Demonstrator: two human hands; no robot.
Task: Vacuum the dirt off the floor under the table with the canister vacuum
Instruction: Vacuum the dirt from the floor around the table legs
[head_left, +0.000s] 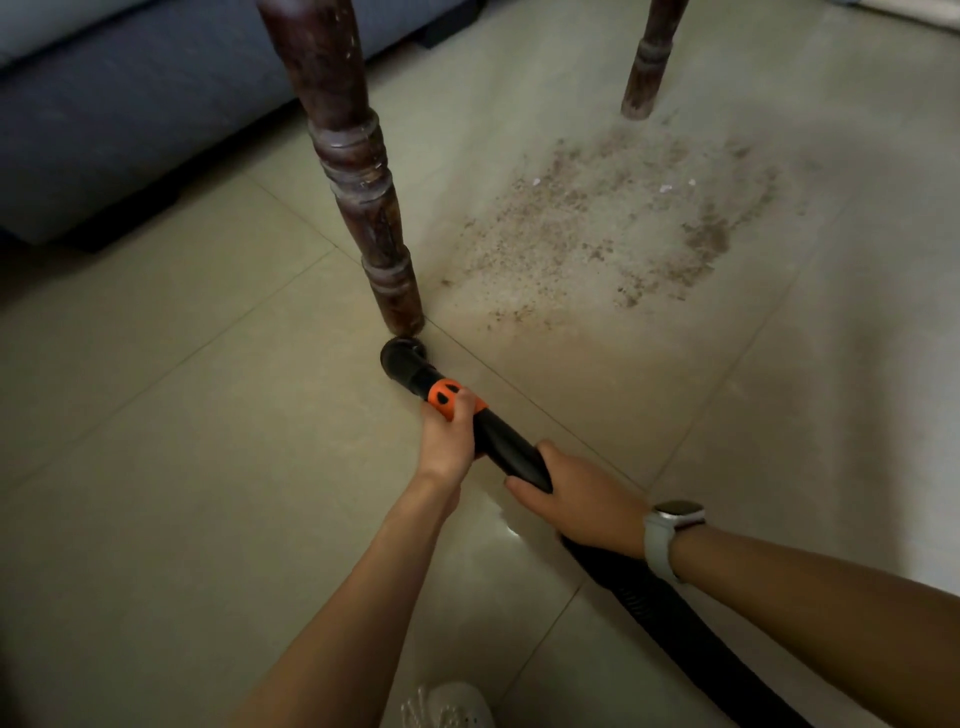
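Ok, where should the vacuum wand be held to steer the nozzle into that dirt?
Grip the vacuum wand on its straight black tube, from above. The left hand holds it by the orange collar, the right hand further back where the hose joins. The angled nozzle sits by the table leg, beside the dirt.

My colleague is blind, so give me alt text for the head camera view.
Both hands, left hand and right hand, grip a black vacuum wand, its nozzle by a wooden table leg, short of scattered dirt on tile.
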